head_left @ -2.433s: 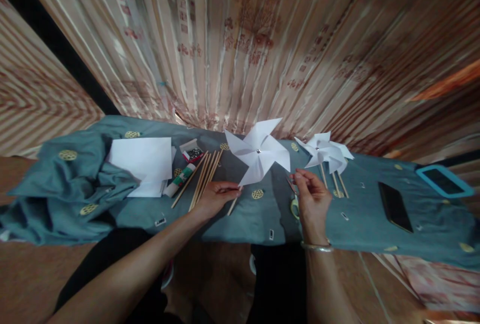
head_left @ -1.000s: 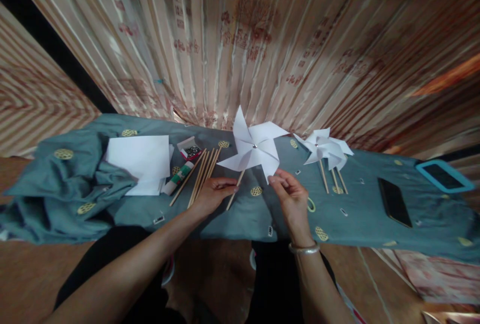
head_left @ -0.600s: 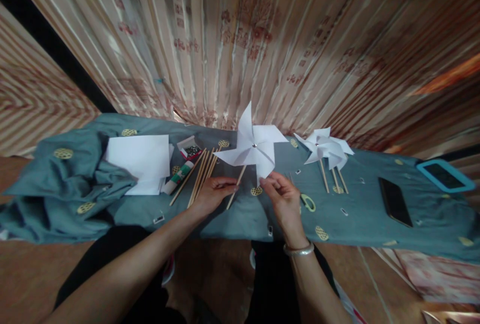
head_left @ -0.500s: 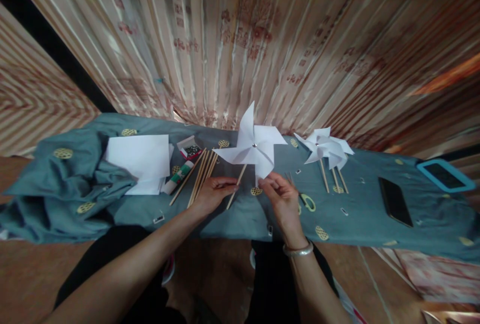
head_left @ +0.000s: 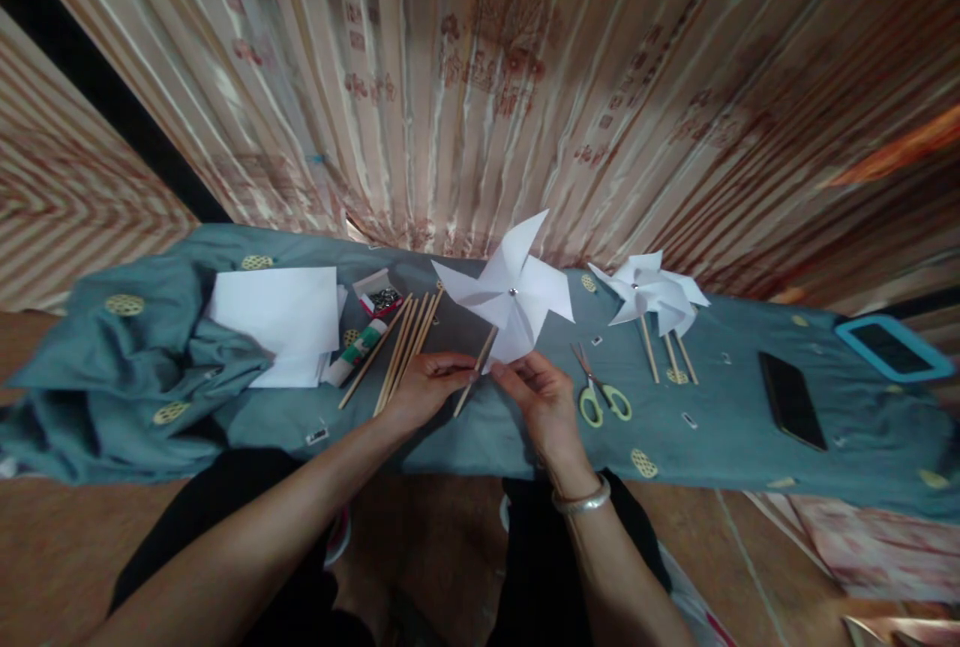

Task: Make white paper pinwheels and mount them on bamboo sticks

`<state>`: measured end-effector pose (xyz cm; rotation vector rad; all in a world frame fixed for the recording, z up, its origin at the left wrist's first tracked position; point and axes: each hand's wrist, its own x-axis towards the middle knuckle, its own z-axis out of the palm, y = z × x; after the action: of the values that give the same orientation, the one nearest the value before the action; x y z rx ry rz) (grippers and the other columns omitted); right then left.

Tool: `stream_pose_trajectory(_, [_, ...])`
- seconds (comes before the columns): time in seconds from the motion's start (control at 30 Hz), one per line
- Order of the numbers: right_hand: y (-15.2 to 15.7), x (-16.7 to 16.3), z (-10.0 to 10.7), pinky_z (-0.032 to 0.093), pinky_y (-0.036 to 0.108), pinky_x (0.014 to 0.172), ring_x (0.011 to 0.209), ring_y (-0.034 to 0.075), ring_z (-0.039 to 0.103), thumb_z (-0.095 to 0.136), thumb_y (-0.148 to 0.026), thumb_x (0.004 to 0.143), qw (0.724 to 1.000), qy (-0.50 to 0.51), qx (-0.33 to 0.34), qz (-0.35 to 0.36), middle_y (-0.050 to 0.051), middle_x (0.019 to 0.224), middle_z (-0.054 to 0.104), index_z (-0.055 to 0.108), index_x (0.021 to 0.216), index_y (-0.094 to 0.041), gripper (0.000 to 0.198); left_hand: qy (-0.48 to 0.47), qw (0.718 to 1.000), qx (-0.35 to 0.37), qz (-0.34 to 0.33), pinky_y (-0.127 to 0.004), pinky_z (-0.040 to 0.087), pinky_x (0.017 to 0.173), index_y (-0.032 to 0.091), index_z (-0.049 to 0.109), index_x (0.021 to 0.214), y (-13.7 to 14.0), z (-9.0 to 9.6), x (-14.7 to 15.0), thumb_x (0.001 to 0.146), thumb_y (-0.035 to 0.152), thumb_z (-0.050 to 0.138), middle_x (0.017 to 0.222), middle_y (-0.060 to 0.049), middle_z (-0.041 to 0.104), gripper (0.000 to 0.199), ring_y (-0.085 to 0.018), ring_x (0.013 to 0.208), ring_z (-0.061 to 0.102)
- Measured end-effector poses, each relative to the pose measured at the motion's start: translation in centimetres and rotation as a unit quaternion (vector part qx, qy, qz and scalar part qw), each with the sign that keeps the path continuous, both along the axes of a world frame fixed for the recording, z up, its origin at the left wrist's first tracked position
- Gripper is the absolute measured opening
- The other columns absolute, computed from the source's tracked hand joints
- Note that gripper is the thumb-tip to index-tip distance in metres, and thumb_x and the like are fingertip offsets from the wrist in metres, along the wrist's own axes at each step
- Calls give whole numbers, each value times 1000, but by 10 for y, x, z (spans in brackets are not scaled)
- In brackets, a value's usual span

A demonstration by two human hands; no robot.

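Note:
A white paper pinwheel [head_left: 532, 292] with a shiny pin at its centre faces me above the cloth. My left hand [head_left: 426, 391] is closed on its thin wooden stick [head_left: 484, 352], pinching it between thumb and fingers below the blades. With thumb and fingertips, my right hand [head_left: 546, 409] pinches the tip of the lowest blade. Green-handled scissors [head_left: 591, 382] lie just right of that hand, blades pointing away from me. Several loose wooden sticks [head_left: 401, 352] lie beside my left hand.
Finished-looking pinwheels [head_left: 652, 297] lie overlapped to the right. Further right are a black phone [head_left: 791, 402] and a blue-framed tablet [head_left: 892, 347]. On the left are white paper sheets [head_left: 277, 317], a glue stick [head_left: 356, 352] and an open box of pins [head_left: 381, 297].
My right hand has moved left, and the pinwheel's blades have turned clockwise with it. The scissors, partly hidden before, now show fully. My left hand stays put.

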<state>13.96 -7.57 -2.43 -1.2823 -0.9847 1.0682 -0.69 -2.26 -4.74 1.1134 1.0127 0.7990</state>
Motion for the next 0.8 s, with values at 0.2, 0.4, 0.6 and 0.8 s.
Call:
stream_pose_trajectory(0.2, [-2, 5, 5, 49, 29, 68, 67, 16, 63, 72, -41, 75, 998, -52, 3, 40, 1, 72, 72, 72, 79, -21, 20, -5, 1000, -5, 0, -32, 51, 79, 17, 77, 77, 0, 2, -1, 56, 39, 80, 79, -4, 76, 31, -21, 79, 67])
stream_pose_trajectory(0.4, [1, 48, 9, 48, 29, 61, 57, 14, 59, 72, -44, 73, 980, -76, 46, -179, 0, 61, 68, 72, 75, -19, 25, -22, 999, -29, 16, -32, 51, 83, 17, 77, 79, 1, -6, -2, 54, 36, 82, 83, -5, 77, 31, -20, 80, 68])
stream_pose_trajectory(0.6, [7, 76, 6, 50, 37, 86, 86, 19, 66, 78, -41, 65, 953, -50, 81, -289, 6, 90, 74, 70, 97, -17, 41, -17, 999, -37, -35, -31, 50, 79, 17, 76, 76, -4, -8, 0, 53, 34, 82, 76, -3, 76, 29, -18, 73, 67])
stream_pose_trajectory(0.8, [7, 77, 3, 51, 35, 80, 73, 15, 65, 81, -39, 61, 962, -26, 56, -265, 2, 80, 72, 71, 95, -18, 42, -7, 997, -34, -69, -31, 50, 76, 17, 77, 77, -7, -5, 0, 56, 34, 80, 78, -4, 76, 27, -19, 72, 67])
